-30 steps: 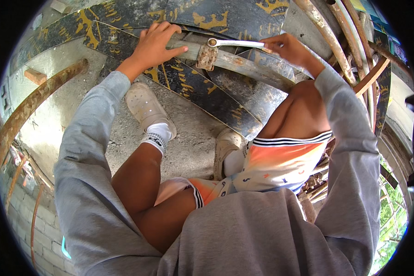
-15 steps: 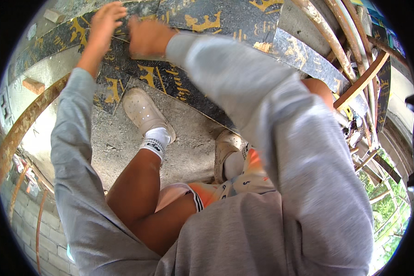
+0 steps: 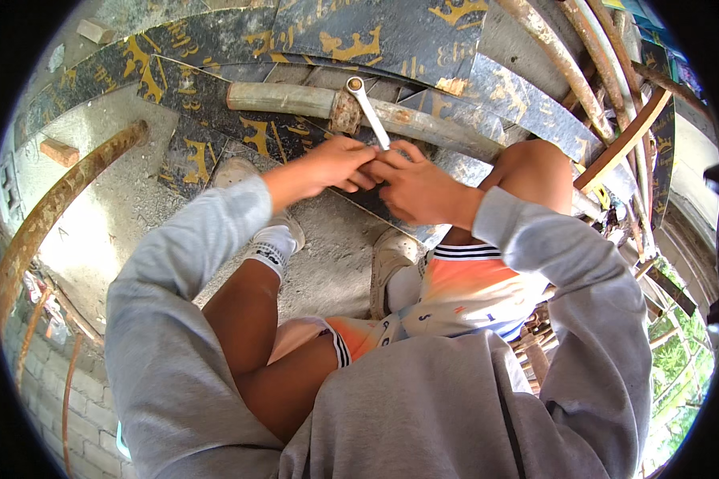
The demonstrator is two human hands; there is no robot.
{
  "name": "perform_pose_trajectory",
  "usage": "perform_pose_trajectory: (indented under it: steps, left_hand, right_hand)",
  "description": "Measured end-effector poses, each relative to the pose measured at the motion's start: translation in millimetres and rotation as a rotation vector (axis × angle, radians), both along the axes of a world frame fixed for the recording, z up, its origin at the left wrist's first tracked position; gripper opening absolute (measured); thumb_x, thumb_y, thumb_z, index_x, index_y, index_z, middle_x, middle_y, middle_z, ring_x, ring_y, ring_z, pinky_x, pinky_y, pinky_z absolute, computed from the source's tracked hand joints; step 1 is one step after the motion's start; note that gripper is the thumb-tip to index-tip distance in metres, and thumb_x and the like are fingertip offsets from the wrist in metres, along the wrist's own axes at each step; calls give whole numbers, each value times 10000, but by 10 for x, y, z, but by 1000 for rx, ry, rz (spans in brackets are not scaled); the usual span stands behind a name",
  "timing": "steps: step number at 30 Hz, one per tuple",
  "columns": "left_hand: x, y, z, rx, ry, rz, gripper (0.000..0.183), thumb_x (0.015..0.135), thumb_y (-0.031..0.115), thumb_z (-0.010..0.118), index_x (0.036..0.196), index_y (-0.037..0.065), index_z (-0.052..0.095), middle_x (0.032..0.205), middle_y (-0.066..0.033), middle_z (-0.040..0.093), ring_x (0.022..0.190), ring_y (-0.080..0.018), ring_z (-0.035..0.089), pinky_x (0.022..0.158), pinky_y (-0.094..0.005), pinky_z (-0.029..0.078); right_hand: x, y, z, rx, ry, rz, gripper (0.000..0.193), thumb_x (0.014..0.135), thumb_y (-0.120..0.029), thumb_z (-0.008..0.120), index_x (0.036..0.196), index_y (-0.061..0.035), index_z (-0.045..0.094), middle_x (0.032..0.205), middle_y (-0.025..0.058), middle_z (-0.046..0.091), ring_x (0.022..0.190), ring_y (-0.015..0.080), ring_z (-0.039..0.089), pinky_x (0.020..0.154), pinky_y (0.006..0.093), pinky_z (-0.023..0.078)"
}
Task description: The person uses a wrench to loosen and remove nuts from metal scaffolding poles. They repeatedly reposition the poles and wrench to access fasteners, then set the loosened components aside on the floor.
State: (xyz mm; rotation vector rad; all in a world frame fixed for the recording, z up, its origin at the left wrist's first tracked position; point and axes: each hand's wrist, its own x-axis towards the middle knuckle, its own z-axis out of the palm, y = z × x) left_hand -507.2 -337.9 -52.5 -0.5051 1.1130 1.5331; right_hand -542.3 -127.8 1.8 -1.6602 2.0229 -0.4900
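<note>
A ring-ended wrench (image 3: 370,116) stands up out of my right hand (image 3: 427,188), its ring in front of a rusty clamp (image 3: 345,110). My right fingers are curled around the lower part of the handle. My left hand (image 3: 323,169) is closed, its fingertips meeting the right fingers beside the wrench; what they pinch is hidden. Behind both hands a grey steel pipe (image 3: 280,99) lies across dark printed boards (image 3: 359,32), with the clamp around it. My right knee (image 3: 535,172) is by the pipe's right end.
A curved rusty pipe (image 3: 64,199) rises at the left, near a brick piece (image 3: 58,152). Several rusty pipes (image 3: 571,68) are stacked at the far right. My clog-style shoes (image 3: 393,259) stand on the concrete floor (image 3: 319,231).
Both hands have come back from the far left to the middle, in front of the pipe. The wrench now shows in my right hand, and the pipe and clamp are uncovered.
</note>
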Motion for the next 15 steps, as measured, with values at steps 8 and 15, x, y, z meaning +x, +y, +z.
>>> perform_pose_trajectory:
  steps: [8, 15]
  left_hand:
    - [-374, 737, 116, 113, 18, 422, 296, 1053, 344, 465, 1136, 112, 628, 1084, -34, 706, 1055, -152, 660, 871, -351, 482]
    - [-437, 334, 257, 34, 252, -29, 340, 1025, 370, 518, 1155, 77, 631, 1058, -81, 728, 934, -149, 679, 751, -306, 510]
  right_hand:
    - [-642, 486, 68, 126, -414, -472, 225, 768, -23, 737, 906, -63, 564, 1116, 165, 571, 1092, 365, 572, 915, 446, 480]
    - [-1687, 717, -190, 348, -494, -655, 265, 877, -93, 770, 1096, -66, 624, 882, 89, 672, 735, 180, 629, 686, 351, 519]
